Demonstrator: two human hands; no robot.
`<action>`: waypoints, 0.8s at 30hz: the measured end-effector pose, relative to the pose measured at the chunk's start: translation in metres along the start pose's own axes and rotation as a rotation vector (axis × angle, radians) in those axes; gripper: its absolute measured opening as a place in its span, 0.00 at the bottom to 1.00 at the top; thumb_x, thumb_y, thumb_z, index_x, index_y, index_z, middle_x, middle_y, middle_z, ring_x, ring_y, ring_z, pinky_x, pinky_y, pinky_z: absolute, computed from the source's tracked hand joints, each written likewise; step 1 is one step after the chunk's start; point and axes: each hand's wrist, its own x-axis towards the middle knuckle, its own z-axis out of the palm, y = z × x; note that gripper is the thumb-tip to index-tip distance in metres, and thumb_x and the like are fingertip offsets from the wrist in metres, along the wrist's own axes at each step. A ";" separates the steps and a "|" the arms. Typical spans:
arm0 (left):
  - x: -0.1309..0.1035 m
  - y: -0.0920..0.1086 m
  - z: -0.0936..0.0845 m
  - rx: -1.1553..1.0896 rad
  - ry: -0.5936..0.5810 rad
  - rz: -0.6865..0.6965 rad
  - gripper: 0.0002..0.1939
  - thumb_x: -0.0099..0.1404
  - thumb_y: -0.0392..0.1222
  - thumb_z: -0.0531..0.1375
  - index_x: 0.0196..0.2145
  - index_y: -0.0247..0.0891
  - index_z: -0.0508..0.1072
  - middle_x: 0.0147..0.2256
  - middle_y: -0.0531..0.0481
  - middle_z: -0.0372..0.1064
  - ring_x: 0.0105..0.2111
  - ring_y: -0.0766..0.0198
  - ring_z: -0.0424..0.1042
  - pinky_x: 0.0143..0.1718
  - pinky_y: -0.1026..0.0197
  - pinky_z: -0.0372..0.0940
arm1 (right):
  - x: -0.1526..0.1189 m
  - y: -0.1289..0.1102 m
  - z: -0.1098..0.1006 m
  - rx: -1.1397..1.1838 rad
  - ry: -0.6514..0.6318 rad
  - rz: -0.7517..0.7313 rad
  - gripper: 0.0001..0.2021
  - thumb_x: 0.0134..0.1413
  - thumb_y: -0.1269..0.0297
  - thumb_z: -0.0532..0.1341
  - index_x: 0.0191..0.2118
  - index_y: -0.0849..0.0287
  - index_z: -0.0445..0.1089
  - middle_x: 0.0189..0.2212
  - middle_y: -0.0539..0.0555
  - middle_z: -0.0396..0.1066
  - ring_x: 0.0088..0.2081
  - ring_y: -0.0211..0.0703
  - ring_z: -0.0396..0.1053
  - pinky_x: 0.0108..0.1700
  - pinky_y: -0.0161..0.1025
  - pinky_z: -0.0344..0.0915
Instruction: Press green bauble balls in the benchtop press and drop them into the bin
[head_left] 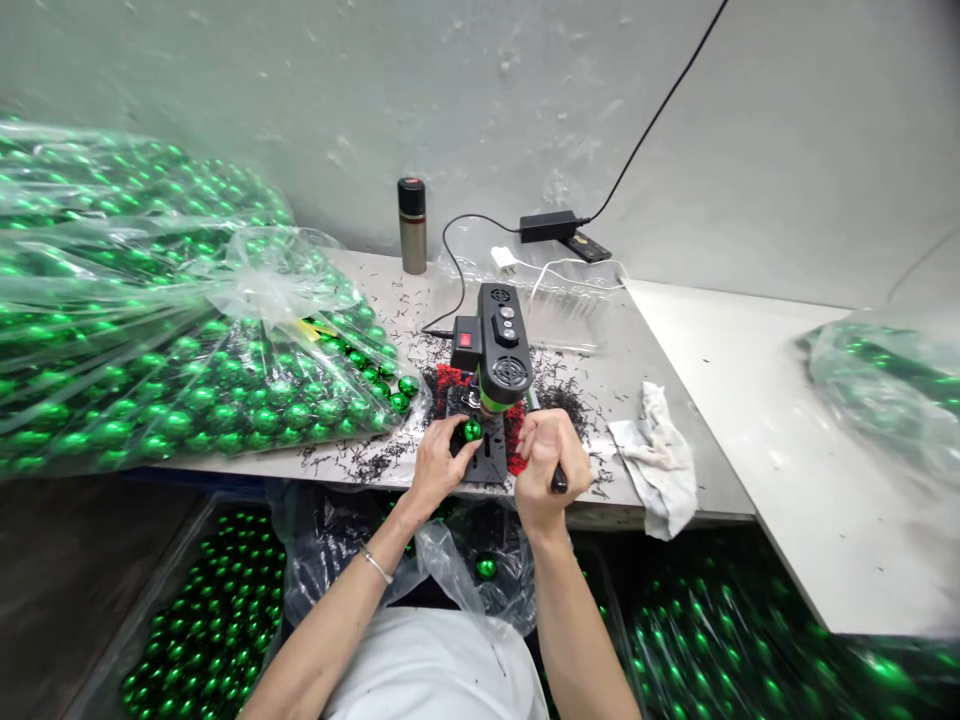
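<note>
A small black press machine (506, 345) with a red switch stands on the table, over a black slotted base plate (491, 465). Under its head sits a shiny green ball (472, 430). My left hand (441, 462) holds this ball from the left, with the thumb and fingertips around it. On the right, my right hand (551, 465) is wrapped round a lever with a black end (559, 480). Small black bits (555, 400) and red material (516, 440) lie around the base.
A large clear bag of green balls (150, 380) covers the left side. Behind stand a bottle (412, 225) and a black power adapter (549, 226). A white cloth (660, 465) hangs over the front edge. More green balls (217, 600) fill containers below.
</note>
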 end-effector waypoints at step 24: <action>0.001 -0.003 0.003 -0.056 -0.052 -0.059 0.15 0.63 0.42 0.67 0.48 0.41 0.76 0.43 0.45 0.77 0.45 0.54 0.74 0.51 0.51 0.67 | -0.016 0.010 -0.001 0.022 -0.016 -0.054 0.16 0.66 0.72 0.50 0.24 0.55 0.57 0.23 0.48 0.61 0.27 0.36 0.64 0.29 0.36 0.60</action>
